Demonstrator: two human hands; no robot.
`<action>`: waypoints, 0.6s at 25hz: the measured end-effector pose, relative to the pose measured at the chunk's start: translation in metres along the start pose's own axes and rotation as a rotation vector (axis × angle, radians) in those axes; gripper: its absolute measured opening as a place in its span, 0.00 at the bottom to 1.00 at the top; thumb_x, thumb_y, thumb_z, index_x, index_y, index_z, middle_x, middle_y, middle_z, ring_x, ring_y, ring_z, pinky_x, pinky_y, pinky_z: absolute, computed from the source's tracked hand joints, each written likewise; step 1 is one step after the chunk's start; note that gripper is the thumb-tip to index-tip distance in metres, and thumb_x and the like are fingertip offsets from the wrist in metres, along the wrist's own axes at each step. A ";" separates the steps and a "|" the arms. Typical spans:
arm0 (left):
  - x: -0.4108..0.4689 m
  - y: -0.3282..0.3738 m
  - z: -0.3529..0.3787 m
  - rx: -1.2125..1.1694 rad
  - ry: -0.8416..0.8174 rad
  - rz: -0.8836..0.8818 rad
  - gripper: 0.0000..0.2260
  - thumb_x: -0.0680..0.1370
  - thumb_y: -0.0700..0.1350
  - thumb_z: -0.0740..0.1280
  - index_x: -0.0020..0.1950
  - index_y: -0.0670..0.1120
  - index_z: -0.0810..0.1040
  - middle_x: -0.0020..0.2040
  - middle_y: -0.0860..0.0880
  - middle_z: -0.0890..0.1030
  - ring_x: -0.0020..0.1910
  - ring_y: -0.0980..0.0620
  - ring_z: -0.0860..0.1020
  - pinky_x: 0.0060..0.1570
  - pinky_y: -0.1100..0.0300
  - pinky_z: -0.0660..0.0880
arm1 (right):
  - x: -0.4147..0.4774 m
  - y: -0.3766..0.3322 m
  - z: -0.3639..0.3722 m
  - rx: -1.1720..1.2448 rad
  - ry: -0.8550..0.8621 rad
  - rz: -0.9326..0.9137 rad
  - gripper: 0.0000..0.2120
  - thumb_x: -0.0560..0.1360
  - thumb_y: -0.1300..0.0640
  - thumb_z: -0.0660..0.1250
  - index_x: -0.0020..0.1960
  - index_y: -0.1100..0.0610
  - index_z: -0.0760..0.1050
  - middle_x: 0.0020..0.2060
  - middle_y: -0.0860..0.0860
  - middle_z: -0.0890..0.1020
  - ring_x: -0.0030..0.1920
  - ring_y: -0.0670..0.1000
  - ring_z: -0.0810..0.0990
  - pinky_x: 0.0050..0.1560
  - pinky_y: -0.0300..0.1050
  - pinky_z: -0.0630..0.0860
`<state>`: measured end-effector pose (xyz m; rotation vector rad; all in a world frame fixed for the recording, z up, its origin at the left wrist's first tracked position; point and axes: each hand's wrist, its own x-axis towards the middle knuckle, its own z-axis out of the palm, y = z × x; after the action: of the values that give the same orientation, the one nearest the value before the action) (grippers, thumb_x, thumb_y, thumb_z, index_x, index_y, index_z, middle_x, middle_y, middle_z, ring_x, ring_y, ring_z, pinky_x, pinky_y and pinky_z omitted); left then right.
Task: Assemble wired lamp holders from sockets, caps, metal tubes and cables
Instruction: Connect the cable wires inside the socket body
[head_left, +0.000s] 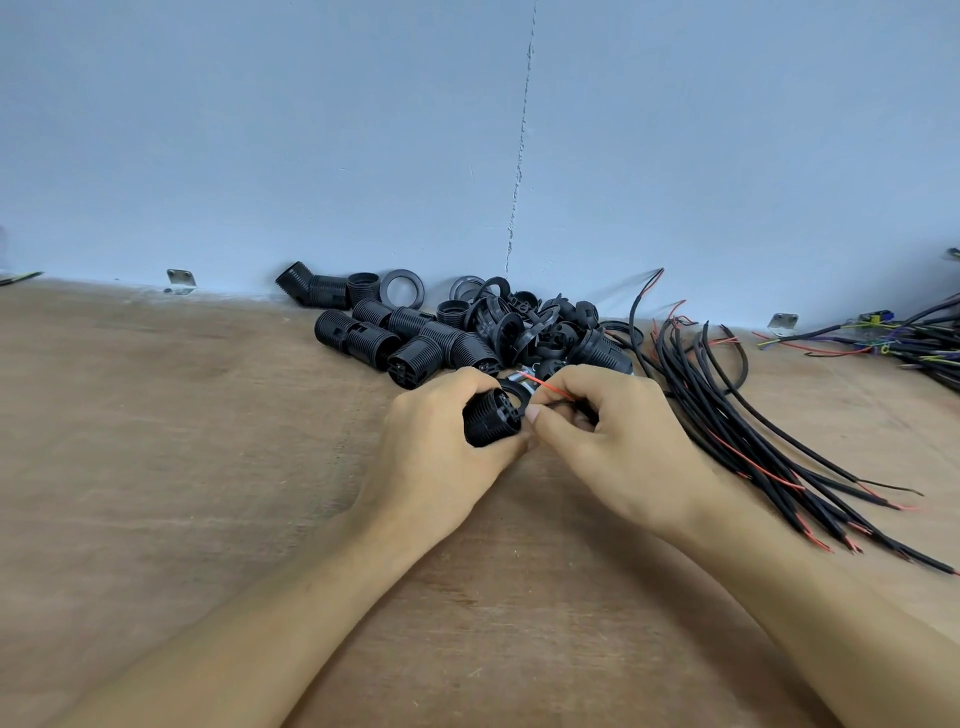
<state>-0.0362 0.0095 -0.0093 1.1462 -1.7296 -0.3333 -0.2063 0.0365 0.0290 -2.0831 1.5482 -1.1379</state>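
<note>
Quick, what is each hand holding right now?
Left hand: closed around a black socket.
Right hand: closed, pinching a red wire next to the socket.

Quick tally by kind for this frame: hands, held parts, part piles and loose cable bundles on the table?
Hands: 2, left hand, right hand
Held socket: 1
Held cable: 1
Pile of black plastic parts: 1
Loose cable bundles: 2
Total: 7

no text, label, brand or number can be read on the sockets (415, 338), cables (727, 415) or table (182, 441).
</note>
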 end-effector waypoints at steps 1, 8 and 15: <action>-0.001 0.001 0.000 -0.006 -0.002 0.007 0.13 0.67 0.56 0.80 0.47 0.55 0.83 0.39 0.58 0.83 0.41 0.60 0.80 0.38 0.66 0.73 | 0.000 0.000 0.000 -0.004 -0.007 0.002 0.07 0.75 0.60 0.70 0.39 0.53 0.80 0.27 0.43 0.74 0.29 0.43 0.70 0.33 0.33 0.66; -0.001 0.001 0.001 -0.071 0.007 -0.011 0.14 0.67 0.60 0.77 0.46 0.55 0.82 0.38 0.60 0.82 0.40 0.62 0.81 0.36 0.70 0.72 | -0.002 0.000 0.003 0.047 0.029 -0.026 0.07 0.76 0.57 0.70 0.39 0.53 0.80 0.30 0.48 0.77 0.29 0.43 0.69 0.32 0.33 0.66; -0.004 0.003 -0.002 -0.116 -0.035 -0.039 0.12 0.68 0.61 0.75 0.47 0.59 0.83 0.39 0.62 0.83 0.39 0.62 0.82 0.35 0.69 0.74 | -0.001 -0.001 -0.005 0.014 -0.013 -0.097 0.09 0.76 0.62 0.70 0.42 0.49 0.79 0.29 0.36 0.75 0.29 0.41 0.70 0.33 0.29 0.66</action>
<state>-0.0361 0.0145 -0.0085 1.0962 -1.6973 -0.4742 -0.2093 0.0390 0.0326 -2.1732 1.4425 -1.1619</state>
